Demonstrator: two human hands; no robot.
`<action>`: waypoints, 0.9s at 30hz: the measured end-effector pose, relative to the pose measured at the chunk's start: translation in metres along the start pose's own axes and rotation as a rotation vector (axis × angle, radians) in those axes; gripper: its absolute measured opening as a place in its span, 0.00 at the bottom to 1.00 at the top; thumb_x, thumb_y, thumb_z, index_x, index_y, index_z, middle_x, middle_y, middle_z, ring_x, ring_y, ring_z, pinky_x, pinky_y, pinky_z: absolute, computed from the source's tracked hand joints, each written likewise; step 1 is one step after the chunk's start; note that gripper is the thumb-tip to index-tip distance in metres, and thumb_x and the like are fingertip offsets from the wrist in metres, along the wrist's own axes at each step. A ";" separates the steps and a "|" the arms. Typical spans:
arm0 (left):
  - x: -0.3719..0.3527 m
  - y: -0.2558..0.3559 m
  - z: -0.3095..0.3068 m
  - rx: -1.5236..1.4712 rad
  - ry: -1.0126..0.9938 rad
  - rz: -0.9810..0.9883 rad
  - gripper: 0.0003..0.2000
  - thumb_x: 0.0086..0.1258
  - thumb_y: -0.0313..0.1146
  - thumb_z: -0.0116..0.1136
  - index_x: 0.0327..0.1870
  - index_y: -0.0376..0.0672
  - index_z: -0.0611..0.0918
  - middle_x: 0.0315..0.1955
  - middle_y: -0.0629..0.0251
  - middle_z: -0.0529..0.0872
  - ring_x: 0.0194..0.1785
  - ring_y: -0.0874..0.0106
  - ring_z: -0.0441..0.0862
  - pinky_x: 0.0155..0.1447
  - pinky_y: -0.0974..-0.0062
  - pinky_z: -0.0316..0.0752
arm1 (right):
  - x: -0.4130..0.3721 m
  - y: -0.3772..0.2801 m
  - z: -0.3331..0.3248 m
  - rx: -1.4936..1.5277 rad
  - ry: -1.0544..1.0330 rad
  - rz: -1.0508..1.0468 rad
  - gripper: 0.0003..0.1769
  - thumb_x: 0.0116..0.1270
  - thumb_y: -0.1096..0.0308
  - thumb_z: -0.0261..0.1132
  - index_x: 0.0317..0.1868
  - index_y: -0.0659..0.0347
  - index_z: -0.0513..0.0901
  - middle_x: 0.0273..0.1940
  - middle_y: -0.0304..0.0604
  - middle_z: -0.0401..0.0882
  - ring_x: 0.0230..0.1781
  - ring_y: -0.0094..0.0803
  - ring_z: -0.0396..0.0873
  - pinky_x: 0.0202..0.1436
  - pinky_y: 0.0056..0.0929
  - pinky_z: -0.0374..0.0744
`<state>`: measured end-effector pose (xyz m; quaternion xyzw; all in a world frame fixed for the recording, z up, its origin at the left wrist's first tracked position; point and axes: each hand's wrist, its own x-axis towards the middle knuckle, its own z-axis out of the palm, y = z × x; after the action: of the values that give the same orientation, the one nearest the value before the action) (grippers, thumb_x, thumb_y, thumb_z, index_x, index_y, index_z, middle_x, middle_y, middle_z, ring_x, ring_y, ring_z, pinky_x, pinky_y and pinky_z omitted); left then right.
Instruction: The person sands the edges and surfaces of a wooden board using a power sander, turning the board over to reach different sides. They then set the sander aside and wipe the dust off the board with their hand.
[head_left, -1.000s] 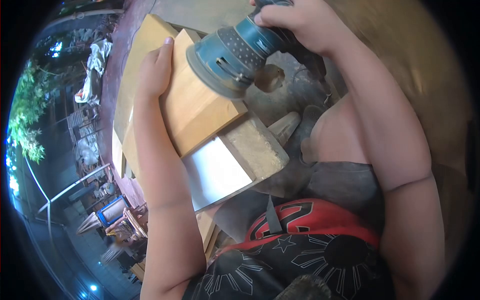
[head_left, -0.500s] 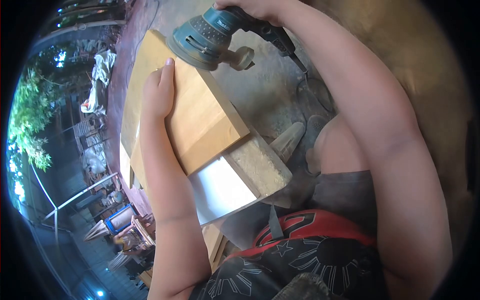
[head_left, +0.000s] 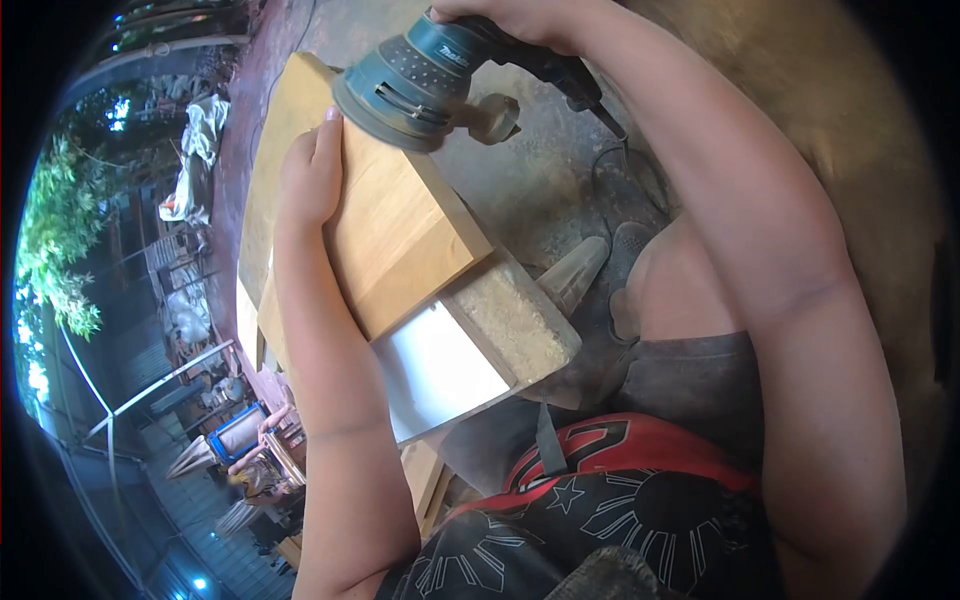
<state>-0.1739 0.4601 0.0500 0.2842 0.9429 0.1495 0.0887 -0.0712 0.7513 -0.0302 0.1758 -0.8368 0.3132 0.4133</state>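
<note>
My right hand [head_left: 520, 18] grips the top of a teal orbital sander [head_left: 405, 80], whose round pad rests on the far end of a light wooden board [head_left: 400, 230]. My left hand [head_left: 312, 175] lies flat on the left edge of that board, fingertips close to the sander's pad. The board lies on a white-topped panel [head_left: 440, 365] with a rough chipboard end [head_left: 510, 320]. A dust port sticks out of the sander on its right side.
A larger plywood sheet [head_left: 275, 150] lies under and left of the board. The sander's cord [head_left: 610, 150] trails over the dusty concrete floor on the right. My knee [head_left: 680, 280] is beside the panel. Clutter, a blue frame [head_left: 235, 435] and greenery fill the far left.
The sander travelled from the board's middle toward its far end, then settled there. My left hand stayed on the board's left edge.
</note>
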 end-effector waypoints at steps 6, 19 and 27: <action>-0.003 0.005 0.001 -0.027 -0.028 0.008 0.34 0.83 0.57 0.44 0.45 0.27 0.88 0.39 0.38 0.89 0.48 0.52 0.87 0.59 0.60 0.75 | -0.010 -0.002 0.003 0.006 -0.023 0.019 0.03 0.60 0.68 0.67 0.35 0.55 0.84 0.34 0.48 0.80 0.36 0.47 0.81 0.39 0.43 0.76; -0.003 0.013 -0.003 0.028 0.006 -0.042 0.35 0.83 0.58 0.44 0.45 0.27 0.88 0.40 0.38 0.89 0.49 0.51 0.87 0.60 0.60 0.75 | -0.007 -0.014 -0.008 0.232 -0.046 0.300 0.10 0.62 0.63 0.68 0.37 0.62 0.83 0.34 0.52 0.82 0.35 0.47 0.81 0.41 0.41 0.77; -0.008 0.021 -0.006 0.090 0.045 -0.043 0.36 0.82 0.60 0.43 0.44 0.27 0.88 0.39 0.38 0.89 0.49 0.50 0.87 0.59 0.58 0.75 | -0.007 -0.045 -0.028 0.366 -0.087 0.638 0.16 0.61 0.58 0.68 0.38 0.65 0.83 0.35 0.54 0.84 0.36 0.45 0.81 0.43 0.41 0.77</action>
<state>-0.1577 0.4709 0.0633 0.2641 0.9563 0.1112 0.0578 -0.0263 0.7369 -0.0060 -0.0097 -0.7964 0.5629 0.2209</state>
